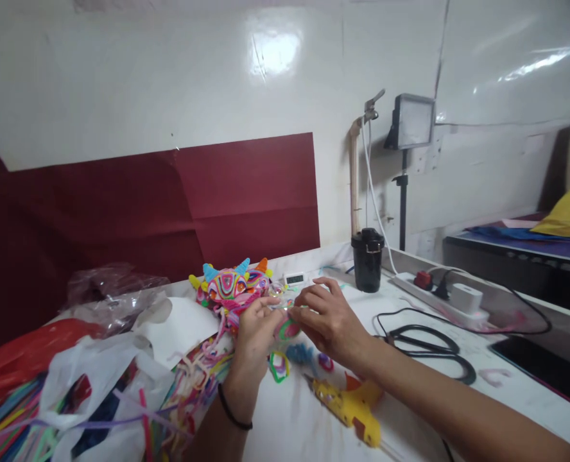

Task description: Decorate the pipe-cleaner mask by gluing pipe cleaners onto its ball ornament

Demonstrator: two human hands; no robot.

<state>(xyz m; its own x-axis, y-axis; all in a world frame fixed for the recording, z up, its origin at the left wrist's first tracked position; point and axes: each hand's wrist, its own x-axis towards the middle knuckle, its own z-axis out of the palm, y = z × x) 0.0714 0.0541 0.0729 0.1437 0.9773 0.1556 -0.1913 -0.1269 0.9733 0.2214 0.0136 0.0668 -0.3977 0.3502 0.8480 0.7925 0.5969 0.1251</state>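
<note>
Coiled piece (287, 330) shows green and pink, seemingly rounded, its outline blurred.

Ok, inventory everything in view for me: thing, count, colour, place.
white table: one, white, beneath the hands
craft figure: at least one, multicoloured, behind left hand
pink-green piece: one, between the hands
small loop: one, green-edged, below the hands
glue gun: one, yellow, below right hand
strips: many, mixed colours, front left
plastic bags: three, red, white, clear, left
paper: one, white, beside bags
digital display: one, white, behind hands
lidded cup: one, black, back
floodlight: one, grey-black, right of cup
power strip: one, white, right
flat slab: one, black, right edge
sheeting: count unclear, maroon, wall
left hand: one, black wristband, centre
right hand: one, bare, centre
</note>
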